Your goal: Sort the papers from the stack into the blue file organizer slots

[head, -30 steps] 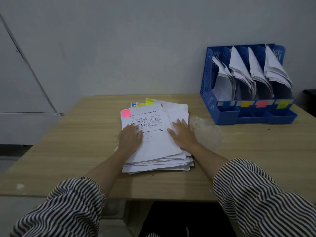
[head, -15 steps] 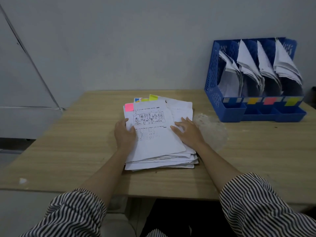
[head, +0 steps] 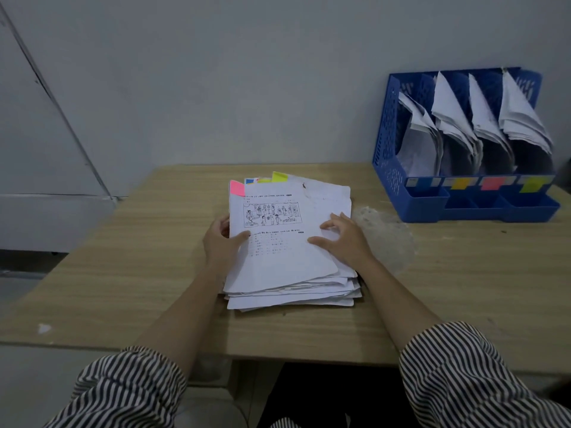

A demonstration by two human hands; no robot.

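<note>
Dim, flat light; wide-angle edge distortion.

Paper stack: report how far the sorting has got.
Done: all four slots of the blue organizer already hold papers. In hand: the left hand pinches the left edge of the top sheet, which carries a pink tab; the right hand rests on the stack. Left: that sheet is not yet lifted, and a thick stack remains on the table.

Pretty dim room: plain grey wall behind a light wood-grain tabletop with a worn pale patch.
</note>
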